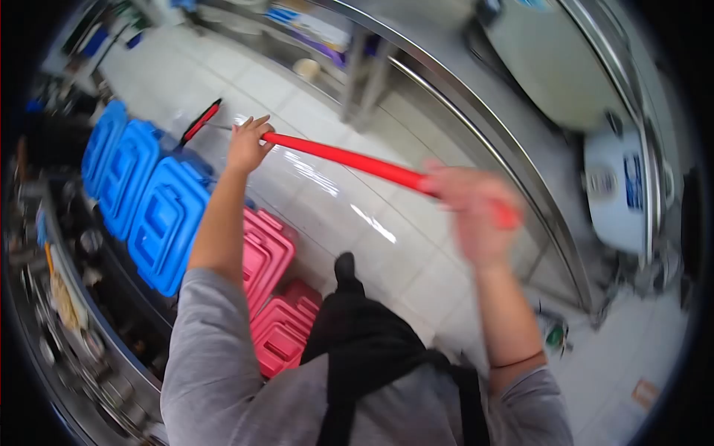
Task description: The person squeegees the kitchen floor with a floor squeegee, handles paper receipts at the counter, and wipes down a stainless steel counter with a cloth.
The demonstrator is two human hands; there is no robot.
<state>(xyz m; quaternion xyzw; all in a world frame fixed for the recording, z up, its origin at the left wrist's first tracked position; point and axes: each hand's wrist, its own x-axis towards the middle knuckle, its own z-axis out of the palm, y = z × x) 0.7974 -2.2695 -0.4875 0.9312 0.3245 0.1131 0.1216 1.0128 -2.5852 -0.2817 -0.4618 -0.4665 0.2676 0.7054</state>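
Observation:
A long red pole point(346, 157) runs across the view, with a red and black head point(201, 123) at its far end, low over the tiled floor point(297, 182). Near the pole's upper end, my right hand point(476, 201) is wrapped round it, somewhat blurred. My left hand point(249, 145) is further along toward the head, its thumb side against the pole and some fingers stretched out. The floor around the pole shines with reflections.
Blue lidded bins point(169, 223) and pink lidded bins point(279, 334) line the left side. A metal counter point(439, 67) curves along the right, bearing a white container point(613, 186). Cluttered shelving point(97, 364) stands at the far left.

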